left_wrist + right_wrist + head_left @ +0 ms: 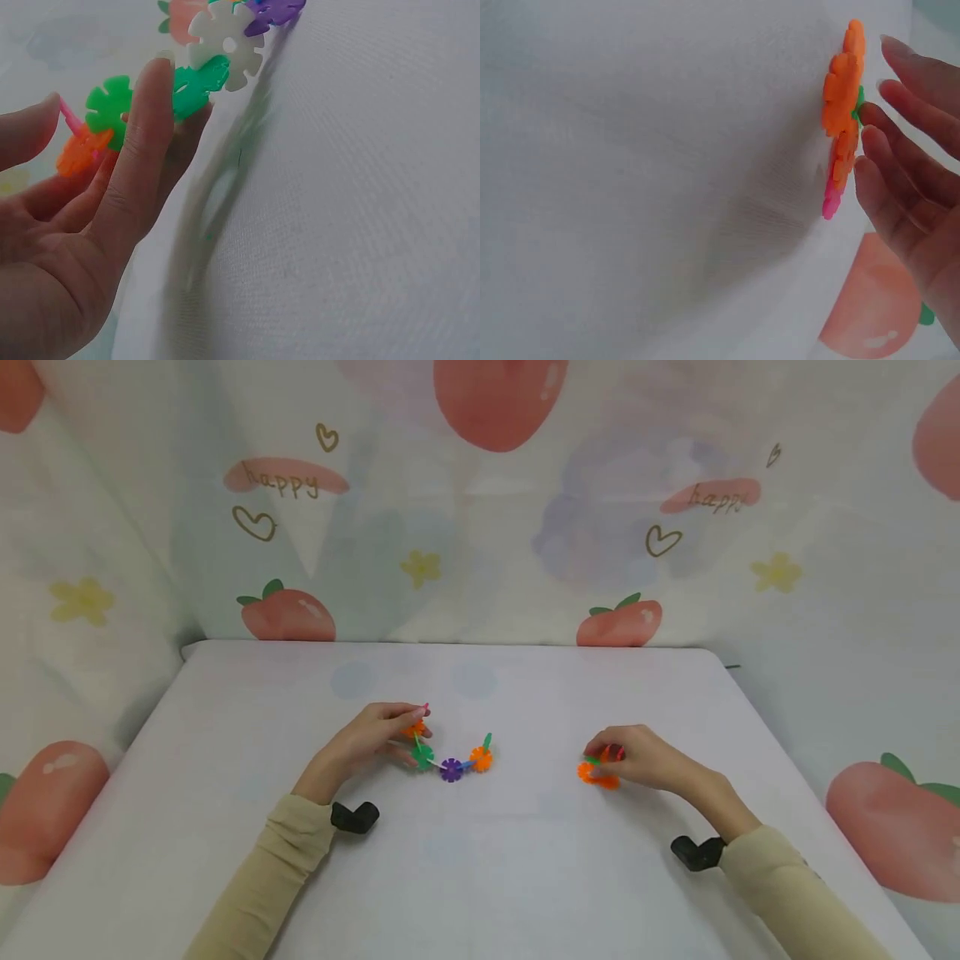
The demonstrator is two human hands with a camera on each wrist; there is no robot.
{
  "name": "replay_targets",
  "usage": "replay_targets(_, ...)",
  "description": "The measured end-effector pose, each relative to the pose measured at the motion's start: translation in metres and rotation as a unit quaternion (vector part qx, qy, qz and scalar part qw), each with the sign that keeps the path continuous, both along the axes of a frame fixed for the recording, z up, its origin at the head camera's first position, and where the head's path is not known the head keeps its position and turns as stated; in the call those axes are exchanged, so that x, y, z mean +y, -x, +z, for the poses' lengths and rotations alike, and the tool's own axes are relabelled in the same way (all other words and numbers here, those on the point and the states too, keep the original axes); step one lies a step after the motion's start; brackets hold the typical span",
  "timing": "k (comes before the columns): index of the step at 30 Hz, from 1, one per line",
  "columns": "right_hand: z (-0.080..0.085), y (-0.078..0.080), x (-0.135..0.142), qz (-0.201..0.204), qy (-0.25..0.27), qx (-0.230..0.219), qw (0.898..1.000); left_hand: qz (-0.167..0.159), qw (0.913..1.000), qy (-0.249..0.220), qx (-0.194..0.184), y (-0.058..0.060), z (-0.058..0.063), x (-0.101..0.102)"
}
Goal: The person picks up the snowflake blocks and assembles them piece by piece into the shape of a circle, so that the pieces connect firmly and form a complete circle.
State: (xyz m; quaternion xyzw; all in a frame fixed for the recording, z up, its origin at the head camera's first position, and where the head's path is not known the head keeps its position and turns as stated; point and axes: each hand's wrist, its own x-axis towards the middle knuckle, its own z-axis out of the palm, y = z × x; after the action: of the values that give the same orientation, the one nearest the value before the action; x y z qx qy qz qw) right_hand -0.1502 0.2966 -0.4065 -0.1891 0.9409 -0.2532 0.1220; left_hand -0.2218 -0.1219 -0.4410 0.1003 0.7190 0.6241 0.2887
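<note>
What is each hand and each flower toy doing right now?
Left hand: grip on one end of the flower chain, fingers around it.
Flower chain: joined in a curved row, lying on the table.
Right hand: fingers touching the orange flower cluster; a firm grip cannot be told.
Orange flower cluster: clipped together, on the table, apart from the chain.
</note>
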Motion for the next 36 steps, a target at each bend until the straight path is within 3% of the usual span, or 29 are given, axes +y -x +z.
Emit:
replay_targets(9, -0.005, 0.007, -0.014, -0.014, -0.006, -0.019, 1.0, -0.009, 0.9999, -0.009, 0.008, 0.002, -0.001, -0.006)
replay_targets(18, -0.012, 0.02, -0.036, -0.029, 0.08, 0.014, 0.996, -0.012, 0.9997, -0.016, 0.016, 0.001, 0.001, -0.008)
replay_targets(26, -0.008, 0.039, -0.08, -0.041, 0.193, 0.008, 0.98, -0.018, 0.9994, -0.025, 0.016, 0.001, -0.002, -0.009)
replay_targets(32, -0.007, 0.054, -0.11, -0.006, 0.225, 0.03, 0.974, -0.011, 0.9996, -0.024, 0.011, 0.001, 0.0, -0.006)
replay_targets(36, -0.007, 0.062, -0.129, -0.013, 0.236, 0.031, 0.971, -0.01, 0.9997, -0.022, 0.009, 0.001, -0.001, -0.006)
